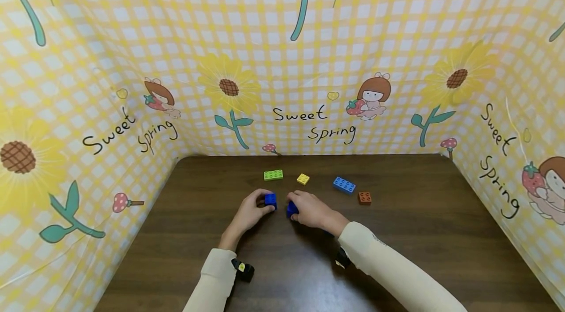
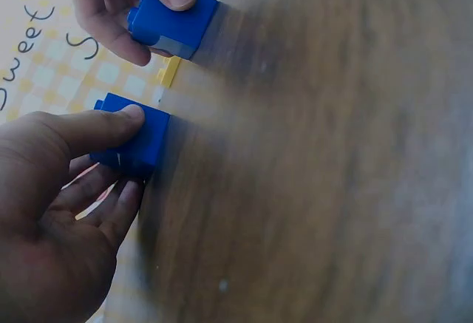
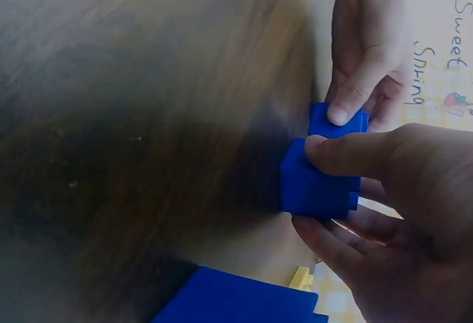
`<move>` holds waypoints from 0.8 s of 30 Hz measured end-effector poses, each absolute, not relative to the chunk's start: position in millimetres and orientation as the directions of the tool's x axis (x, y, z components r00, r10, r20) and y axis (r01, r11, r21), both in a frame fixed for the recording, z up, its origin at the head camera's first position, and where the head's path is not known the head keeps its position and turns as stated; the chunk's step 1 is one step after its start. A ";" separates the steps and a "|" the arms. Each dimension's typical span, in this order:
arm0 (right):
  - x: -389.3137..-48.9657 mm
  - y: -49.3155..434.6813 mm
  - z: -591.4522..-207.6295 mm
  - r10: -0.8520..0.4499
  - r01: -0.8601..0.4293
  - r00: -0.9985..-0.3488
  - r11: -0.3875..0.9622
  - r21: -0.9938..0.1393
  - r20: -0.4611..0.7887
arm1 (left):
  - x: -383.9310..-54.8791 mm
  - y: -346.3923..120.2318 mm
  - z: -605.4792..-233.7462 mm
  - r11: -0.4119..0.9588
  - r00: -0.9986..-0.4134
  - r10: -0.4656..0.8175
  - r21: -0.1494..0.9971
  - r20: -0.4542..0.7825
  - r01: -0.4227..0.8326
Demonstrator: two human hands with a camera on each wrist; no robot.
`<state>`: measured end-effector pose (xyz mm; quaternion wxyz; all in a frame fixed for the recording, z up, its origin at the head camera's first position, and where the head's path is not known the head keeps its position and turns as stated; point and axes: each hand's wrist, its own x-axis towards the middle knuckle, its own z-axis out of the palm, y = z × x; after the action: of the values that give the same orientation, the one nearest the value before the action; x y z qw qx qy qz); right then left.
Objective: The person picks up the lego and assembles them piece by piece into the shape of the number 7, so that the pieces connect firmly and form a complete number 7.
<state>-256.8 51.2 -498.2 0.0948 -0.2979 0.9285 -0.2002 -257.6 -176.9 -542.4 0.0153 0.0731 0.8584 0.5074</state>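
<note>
In the head view my left hand (image 1: 250,213) pinches a small dark blue toy brick (image 1: 270,200) between thumb and fingers. The thumb lies along the near side of that blue brick (image 2: 151,145) in the left wrist view, its studs facing away from the palm side of the table. To the right, my right hand (image 1: 311,208) grips a second dark blue brick (image 1: 291,209), its thumb on one face of the brick (image 3: 321,182) in the right wrist view. A small gap separates the two bricks in the head view. Both are close over the dark wooden table (image 1: 282,273).
Beyond the hands lie a lime green brick (image 1: 273,175), a yellow brick (image 1: 303,179), a lighter blue brick (image 1: 344,185) and a brown brick (image 1: 364,198). Another dark blue brick (image 3: 236,299) sits by my right wrist, mostly hidden in the head view. A checked cloth (image 1: 291,66) surrounds the table's back and sides.
</note>
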 end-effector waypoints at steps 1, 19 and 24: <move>-257.0 51.2 -498.8 -0.593 -0.518 -0.803 0.740 -0.429 -0.054 | -257.7 -177.0 -542.5 0.477 -0.989 0.140 0.872 0.050 0.111; -258.9 56.2 -502.3 -0.603 -0.517 -0.798 0.707 -0.482 -0.029 | -255.0 -176.2 -541.3 0.481 -0.990 0.137 0.871 0.034 0.096; -256.8 61.8 -496.7 -0.609 -0.534 -0.793 0.678 -0.506 0.022 | -252.4 -173.2 -540.5 0.488 -0.988 0.150 0.865 0.045 0.113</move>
<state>-256.8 61.8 -496.7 0.0743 -0.3128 0.9129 -0.2515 -252.4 -173.2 -540.5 0.0182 0.0763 0.8624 0.5001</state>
